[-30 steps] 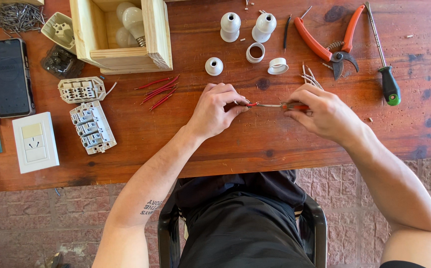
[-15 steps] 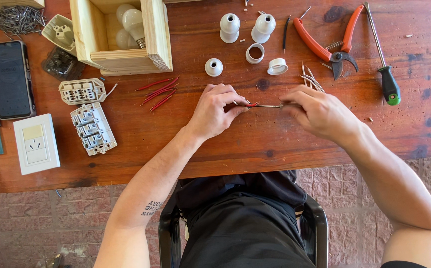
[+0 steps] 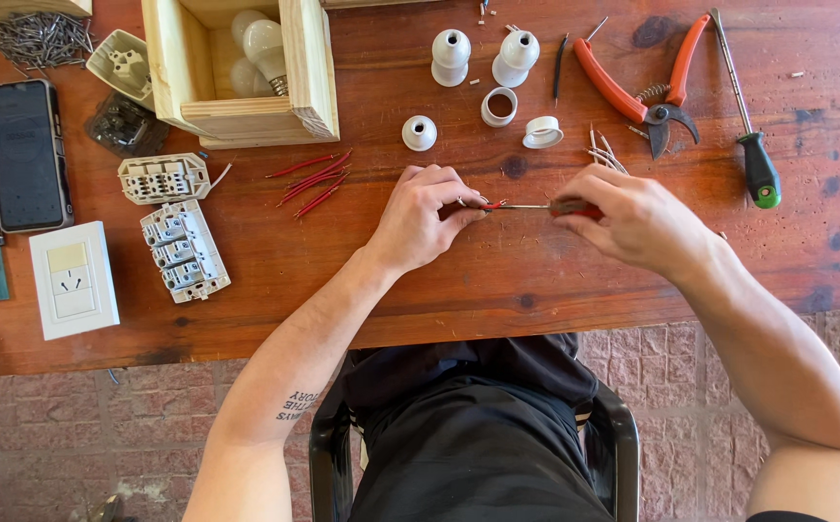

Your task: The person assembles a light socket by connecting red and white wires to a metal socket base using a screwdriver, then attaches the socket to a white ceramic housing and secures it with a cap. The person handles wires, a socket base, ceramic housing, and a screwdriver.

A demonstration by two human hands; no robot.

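**Wire stretched level between two pinching hands**

While both forearms are resting on the table edge, the left hand (image 3: 427, 215) is pinching the red wire's (image 3: 521, 206) left end and the right hand (image 3: 633, 217) is gripping its right end, the wire lying horizontally at mid-frame; beyond, pruning shears (image 3: 644, 85) are lying upper right.

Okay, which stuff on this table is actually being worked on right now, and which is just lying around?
In hand:
left hand pinching a red wire piece
right hand holding a small tool against it

Lying about:
red wire pieces
pruning shears
screwdriver
white lamp sockets
phone
wooden box of bulbs
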